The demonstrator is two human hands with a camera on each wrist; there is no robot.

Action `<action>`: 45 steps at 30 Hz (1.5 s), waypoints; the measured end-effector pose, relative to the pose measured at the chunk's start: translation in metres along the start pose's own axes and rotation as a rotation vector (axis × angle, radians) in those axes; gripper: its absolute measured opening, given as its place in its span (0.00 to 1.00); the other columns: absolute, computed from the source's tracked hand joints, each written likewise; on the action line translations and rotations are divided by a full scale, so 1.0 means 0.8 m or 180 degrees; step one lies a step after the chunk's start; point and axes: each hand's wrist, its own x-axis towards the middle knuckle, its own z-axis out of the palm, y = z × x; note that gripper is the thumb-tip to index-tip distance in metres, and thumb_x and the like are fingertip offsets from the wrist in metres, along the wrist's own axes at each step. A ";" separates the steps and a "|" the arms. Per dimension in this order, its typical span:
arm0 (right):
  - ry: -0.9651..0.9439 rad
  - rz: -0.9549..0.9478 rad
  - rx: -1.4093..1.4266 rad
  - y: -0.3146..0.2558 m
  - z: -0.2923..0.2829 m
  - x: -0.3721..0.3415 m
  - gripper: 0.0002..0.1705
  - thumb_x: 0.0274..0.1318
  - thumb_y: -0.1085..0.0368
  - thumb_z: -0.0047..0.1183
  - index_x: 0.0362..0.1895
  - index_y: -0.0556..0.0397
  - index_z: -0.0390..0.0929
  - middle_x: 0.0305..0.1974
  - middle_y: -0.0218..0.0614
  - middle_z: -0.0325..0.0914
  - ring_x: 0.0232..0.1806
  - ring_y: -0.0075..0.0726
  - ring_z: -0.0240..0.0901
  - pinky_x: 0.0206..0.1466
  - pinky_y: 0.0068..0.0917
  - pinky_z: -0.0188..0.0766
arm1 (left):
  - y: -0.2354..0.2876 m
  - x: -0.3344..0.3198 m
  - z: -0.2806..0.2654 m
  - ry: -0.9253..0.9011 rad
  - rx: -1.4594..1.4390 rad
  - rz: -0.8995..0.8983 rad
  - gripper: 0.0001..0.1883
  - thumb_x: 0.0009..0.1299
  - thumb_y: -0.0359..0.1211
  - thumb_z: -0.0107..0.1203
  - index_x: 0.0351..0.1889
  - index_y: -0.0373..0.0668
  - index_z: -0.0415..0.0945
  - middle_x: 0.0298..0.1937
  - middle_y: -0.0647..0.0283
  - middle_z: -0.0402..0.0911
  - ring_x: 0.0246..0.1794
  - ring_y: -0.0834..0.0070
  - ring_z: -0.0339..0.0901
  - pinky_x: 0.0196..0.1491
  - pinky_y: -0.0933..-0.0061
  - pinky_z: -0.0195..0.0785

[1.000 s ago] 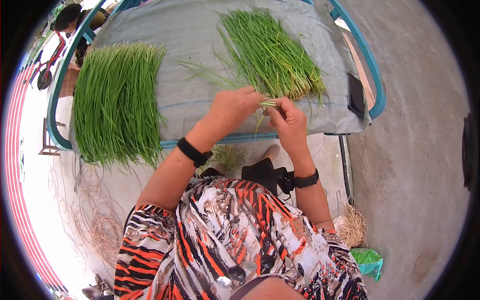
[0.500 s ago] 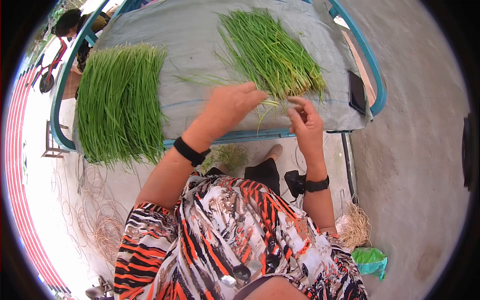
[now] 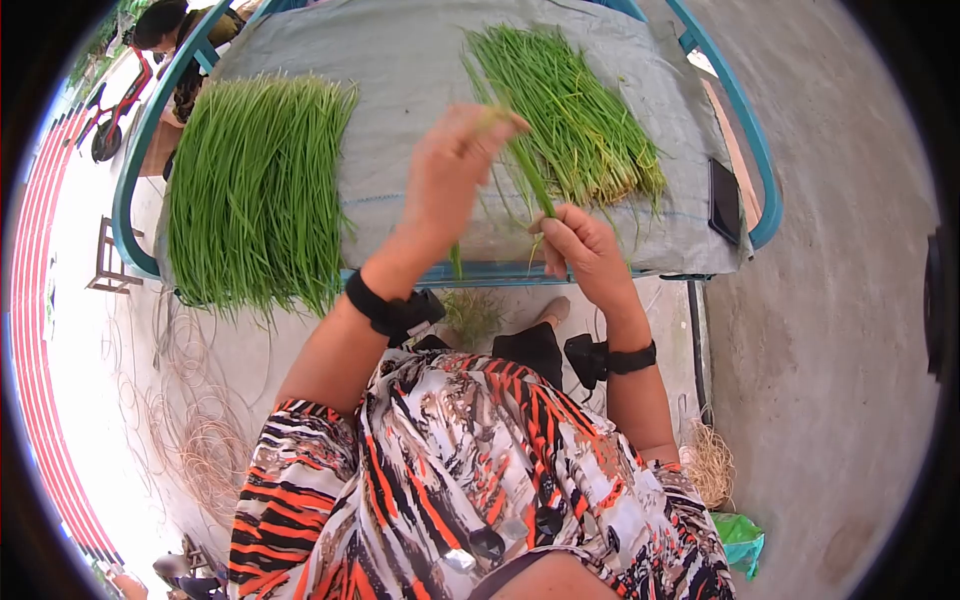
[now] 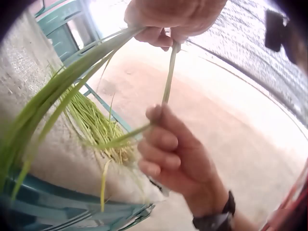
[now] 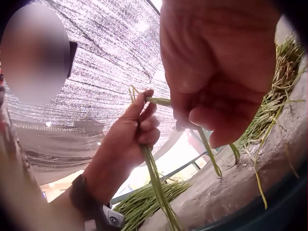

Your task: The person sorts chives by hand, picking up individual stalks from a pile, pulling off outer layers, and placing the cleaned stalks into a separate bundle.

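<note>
My left hand (image 3: 450, 165) is raised over the middle of the cloth, gripping a small bunch of chives (image 4: 53, 91) by its pale end. The long green leaves hang from it in the left wrist view. Lower and to the right, my right hand (image 3: 588, 255) pinches chive leaves (image 3: 530, 175) stretched between both hands. In the right wrist view the left hand (image 5: 130, 132) faces the right hand (image 5: 216, 72), with the taut leaves (image 5: 160, 101) between them. Just beyond the right hand lies a loose pile of chives (image 3: 575, 115), yellowish at its root ends.
A neat, thick pile of chives (image 3: 260, 195) lies at the left of the grey cloth (image 3: 400, 75), overhanging the front edge. A blue-green metal rail (image 3: 765, 180) frames the cloth. A phone (image 3: 724, 200) lies at the right edge. Another person (image 3: 165, 30) is at the far left.
The hands were close together at the pale ends, then the right hand moved off to the right. Now the left hand has risen away, and the right hand pinches leaves stretched between them.
</note>
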 end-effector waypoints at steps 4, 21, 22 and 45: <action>-0.0262 0.0300 0.0412 -0.006 -0.007 -0.014 0.15 0.66 0.56 0.44 0.35 0.54 0.75 0.17 0.22 0.65 0.17 0.15 0.60 0.24 0.16 0.64 | -0.053 0.024 -0.022 0.0403 -0.2048 -0.0988 0.12 0.75 0.40 0.47 0.46 0.43 0.74 0.41 0.63 0.82 0.40 0.83 0.75 0.28 0.84 0.63; 0.0693 0.0702 0.1221 0.036 -0.016 -0.037 0.14 0.65 0.55 0.47 0.37 0.53 0.75 0.19 0.23 0.65 0.14 0.16 0.55 0.22 0.21 0.66 | -0.163 0.028 -0.006 0.1586 -0.4581 -0.2717 0.15 0.78 0.35 0.36 0.53 0.34 0.64 0.54 0.52 0.75 0.55 0.59 0.75 0.61 0.51 0.69; 0.0820 0.0672 0.1125 0.037 -0.016 -0.037 0.14 0.65 0.55 0.47 0.39 0.53 0.75 0.19 0.23 0.65 0.15 0.16 0.55 0.22 0.20 0.65 | -0.160 0.029 -0.006 0.1706 -0.4627 -0.2804 0.15 0.78 0.35 0.35 0.53 0.34 0.64 0.54 0.52 0.75 0.55 0.59 0.74 0.61 0.50 0.69; 0.1015 -0.0925 -0.1829 -0.014 0.019 -0.044 0.10 0.52 0.66 0.61 0.38 0.56 0.80 0.22 0.26 0.73 0.23 0.17 0.65 0.26 0.18 0.61 | -0.102 0.030 -0.009 0.1518 -0.4613 -0.2378 0.16 0.78 0.36 0.36 0.51 0.31 0.65 0.53 0.50 0.75 0.55 0.58 0.74 0.64 0.49 0.66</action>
